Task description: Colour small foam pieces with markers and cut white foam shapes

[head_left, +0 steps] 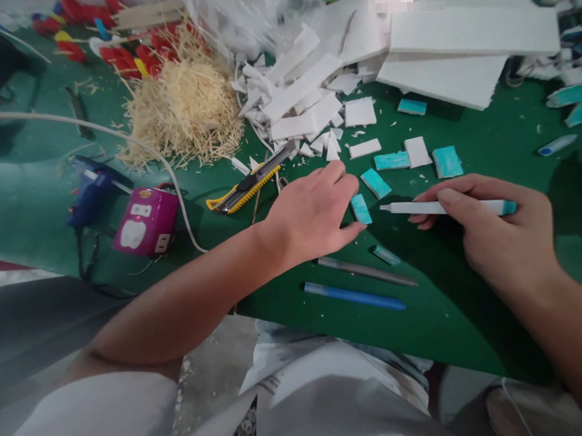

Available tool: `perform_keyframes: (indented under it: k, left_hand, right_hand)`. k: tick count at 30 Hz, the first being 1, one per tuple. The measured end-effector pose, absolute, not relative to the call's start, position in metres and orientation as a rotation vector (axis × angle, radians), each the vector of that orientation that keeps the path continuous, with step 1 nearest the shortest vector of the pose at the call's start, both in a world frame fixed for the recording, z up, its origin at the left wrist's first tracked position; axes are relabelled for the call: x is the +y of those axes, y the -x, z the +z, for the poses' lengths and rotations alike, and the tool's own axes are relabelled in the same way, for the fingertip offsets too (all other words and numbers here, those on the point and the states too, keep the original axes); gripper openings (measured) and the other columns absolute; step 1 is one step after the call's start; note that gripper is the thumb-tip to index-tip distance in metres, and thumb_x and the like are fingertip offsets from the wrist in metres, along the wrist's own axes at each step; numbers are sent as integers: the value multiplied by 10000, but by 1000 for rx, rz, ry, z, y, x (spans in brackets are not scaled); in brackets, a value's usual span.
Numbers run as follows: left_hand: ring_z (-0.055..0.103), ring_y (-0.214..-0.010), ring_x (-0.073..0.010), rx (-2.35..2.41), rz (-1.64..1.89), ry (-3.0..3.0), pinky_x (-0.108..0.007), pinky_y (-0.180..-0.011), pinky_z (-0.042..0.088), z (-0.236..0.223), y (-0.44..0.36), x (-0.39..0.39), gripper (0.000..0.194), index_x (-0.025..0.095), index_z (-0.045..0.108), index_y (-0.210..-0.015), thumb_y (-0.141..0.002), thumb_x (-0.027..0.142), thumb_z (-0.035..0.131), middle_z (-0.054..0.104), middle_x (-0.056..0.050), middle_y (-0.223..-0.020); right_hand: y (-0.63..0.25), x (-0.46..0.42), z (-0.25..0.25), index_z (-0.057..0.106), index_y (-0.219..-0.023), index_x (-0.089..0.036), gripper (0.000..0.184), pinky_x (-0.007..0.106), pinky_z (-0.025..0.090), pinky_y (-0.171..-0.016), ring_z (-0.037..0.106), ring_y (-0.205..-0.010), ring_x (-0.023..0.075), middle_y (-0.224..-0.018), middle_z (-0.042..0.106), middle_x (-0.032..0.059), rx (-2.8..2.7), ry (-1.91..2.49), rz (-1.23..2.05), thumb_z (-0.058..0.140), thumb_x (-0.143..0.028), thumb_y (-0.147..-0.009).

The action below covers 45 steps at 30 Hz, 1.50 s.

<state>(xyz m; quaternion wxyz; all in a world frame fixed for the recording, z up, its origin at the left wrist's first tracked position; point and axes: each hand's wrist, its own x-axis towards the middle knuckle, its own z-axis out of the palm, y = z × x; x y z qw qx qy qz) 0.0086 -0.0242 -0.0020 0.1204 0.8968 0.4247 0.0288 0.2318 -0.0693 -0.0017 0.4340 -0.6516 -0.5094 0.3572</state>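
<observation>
Marker (white barrel, turquoise end) gripped in right hand, fingers closed round it, tip just short of a turquoise-coloured foam piece. Left hand, half curled, pinches that piece on green table. Yellow-black snap-off knife lies beside left hand; blue pen nearer table edge.

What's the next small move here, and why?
I'd probably have the right hand bring the marker tip left onto the turquoise piece nearest the left hand. The tip points that way but stops short, the left thumb and fingers are close enough to steady the piece, and its colour looks streaky.
</observation>
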Motion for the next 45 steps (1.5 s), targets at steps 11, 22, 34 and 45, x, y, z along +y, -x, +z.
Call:
perform_keyframes:
  k: [11,22,34,45]
  left_hand:
    - [672,-963,-218,1083,229,-2520,-309,-743,499,-10,-4,-15,338,190,681,-1204,-930,382,735,636,-75,-1166]
    - [660,-916,-195,1038,249,-2506,-298,-762,488,-13,-1,-11,332,192,678,-1193,-917,362,749,638,-69,-1155]
    - [657,-910,-187,1027,255,-2492,-287,-758,475,-12,-1,-10,331,192,682,-1183,-908,354,768,638,-59,-1140]
    - [646,-860,-167,1002,270,-2489,-281,-725,472,-12,0,-8,314,192,678,-1173,-909,343,757,639,-55,-1129]
  right_hand:
    - [-231,-69,-3,796,-757,-279,136,308,598,-613,660,-601,146,-702,751,0,-1376,1673,860,698,-327,-837]
    - [-229,-69,-1,784,-654,-287,156,268,572,-575,665,-572,136,-622,732,-18,-1378,1700,856,693,-321,-776]
    - [-229,-69,-3,799,-689,-291,149,297,574,-593,667,-586,149,-628,727,-14,-1367,1695,814,698,-344,-785]
    - [-228,-70,-1,789,-689,-281,145,309,579,-606,660,-596,155,-635,720,0,-1351,1692,817,695,-309,-796]
